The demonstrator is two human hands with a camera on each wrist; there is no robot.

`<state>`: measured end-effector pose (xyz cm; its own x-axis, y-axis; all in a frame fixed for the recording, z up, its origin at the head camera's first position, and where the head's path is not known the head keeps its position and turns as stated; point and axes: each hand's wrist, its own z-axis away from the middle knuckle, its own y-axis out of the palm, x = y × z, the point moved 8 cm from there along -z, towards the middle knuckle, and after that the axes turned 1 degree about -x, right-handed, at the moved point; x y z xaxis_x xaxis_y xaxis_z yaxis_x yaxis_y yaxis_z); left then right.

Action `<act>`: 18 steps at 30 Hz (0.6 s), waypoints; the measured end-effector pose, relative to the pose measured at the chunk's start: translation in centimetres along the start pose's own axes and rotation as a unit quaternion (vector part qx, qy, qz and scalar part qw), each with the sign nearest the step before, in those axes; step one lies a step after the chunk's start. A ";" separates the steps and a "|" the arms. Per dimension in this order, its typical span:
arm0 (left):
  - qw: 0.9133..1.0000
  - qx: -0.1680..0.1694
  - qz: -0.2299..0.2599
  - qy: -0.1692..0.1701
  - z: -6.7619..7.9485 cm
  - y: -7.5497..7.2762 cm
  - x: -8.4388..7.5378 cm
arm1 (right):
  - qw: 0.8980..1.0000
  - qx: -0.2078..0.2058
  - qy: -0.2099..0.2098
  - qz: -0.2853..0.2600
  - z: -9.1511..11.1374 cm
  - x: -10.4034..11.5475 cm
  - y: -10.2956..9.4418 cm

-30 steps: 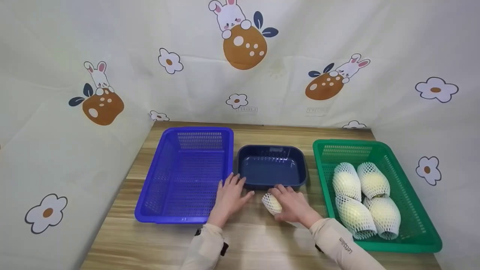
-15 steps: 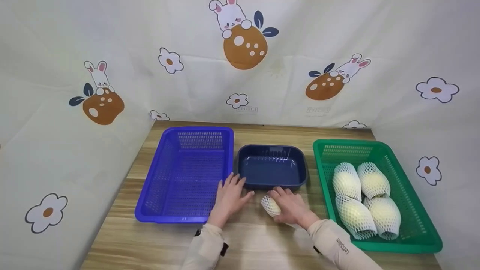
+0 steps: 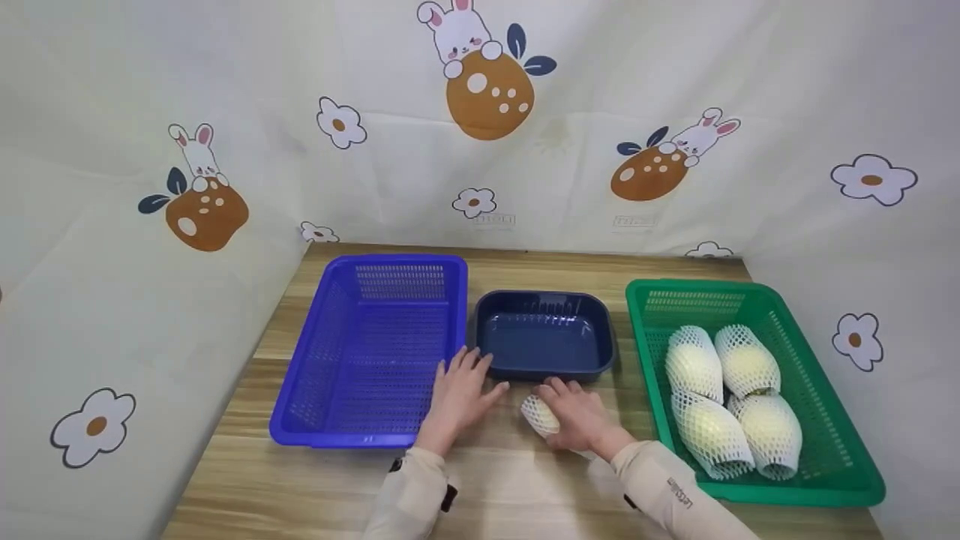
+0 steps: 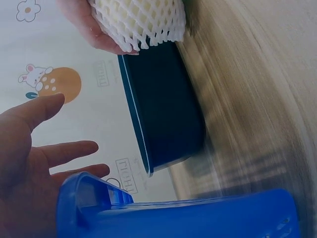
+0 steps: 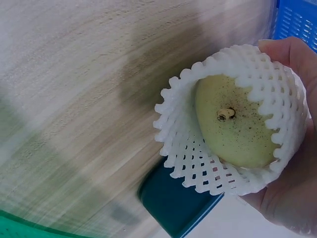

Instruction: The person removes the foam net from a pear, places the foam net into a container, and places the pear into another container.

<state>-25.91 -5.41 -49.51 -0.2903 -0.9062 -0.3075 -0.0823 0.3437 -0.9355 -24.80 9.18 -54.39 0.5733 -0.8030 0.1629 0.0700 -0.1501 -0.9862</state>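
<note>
My right hand (image 3: 577, 420) grips a mango (image 3: 538, 416) wrapped in a white foam net sleeve, just in front of the dark blue dish (image 3: 544, 345). In the right wrist view, the sleeve's end gapes around the mango's yellow-green skin (image 5: 237, 121), with its stem and dark specks. Thumb and fingers curl round the sleeve's sides. My left hand (image 3: 459, 397) lies at the right rim of the blue basket (image 3: 382, 360), fingers spread and holding nothing. Its fingertips reach toward the dish's near left corner. In the left wrist view, the sleeved mango (image 4: 143, 20) appears at the top.
On the right stands a green basket (image 3: 825, 405) with several more mangoes (image 3: 694, 364) in foam sleeves. The blue basket and the dish hold nothing. Patterned cloth (image 3: 555, 172) hangs behind and at both sides of the wooden table (image 3: 510, 487).
My right hand has drawn slightly toward me and to the left with the mango in its grip. My left hand, the baskets and the dish have stayed put.
</note>
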 end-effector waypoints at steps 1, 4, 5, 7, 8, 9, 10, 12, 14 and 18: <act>1.000 0.000 0.001 0.000 0.0 0.0 0.0 | 1.000 0.001 0.000 -0.001 0.0 0.0 0.1; 1.000 0.000 0.001 -0.001 0.0 -0.1 -0.1 | 1.000 -0.002 -0.002 0.000 0.1 0.0 0.2; 1.000 0.000 -0.001 -0.001 0.0 -0.1 -0.1 | 1.000 -0.004 -0.002 0.002 0.1 0.0 0.2; 1.000 0.001 -0.004 0.000 -0.1 -0.1 -0.1 | 1.000 -0.009 -0.003 0.007 0.1 0.1 0.2; 1.000 0.001 -0.005 -0.001 -0.1 -0.1 -0.1 | 1.000 -0.011 -0.004 0.010 0.1 0.1 0.3; 1.000 0.002 -0.005 -0.001 -0.1 -0.2 -0.1 | 1.000 -0.013 -0.005 0.012 0.1 0.1 0.3; 1.000 0.002 -0.005 -0.001 -0.1 -0.2 -0.1 | 1.000 -0.012 -0.005 0.012 0.2 0.1 0.3; 1.000 0.004 -0.006 -0.001 0.0 -0.2 -0.1 | 1.000 -0.011 -0.004 0.013 0.2 0.1 0.4; 1.000 0.005 -0.006 -0.001 0.0 -0.2 -0.2 | 1.000 -0.009 -0.003 0.011 0.2 0.1 0.5; 1.000 0.008 -0.006 -0.001 -0.1 -0.3 -0.2 | 1.000 -0.008 -0.003 0.004 0.2 0.1 0.5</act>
<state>-25.88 -5.26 -49.16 -0.2868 -0.9110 -0.2963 -0.0697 0.3283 -0.9420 -24.54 9.10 -54.86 0.5790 -0.8004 0.1552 0.0528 -0.1531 -0.9868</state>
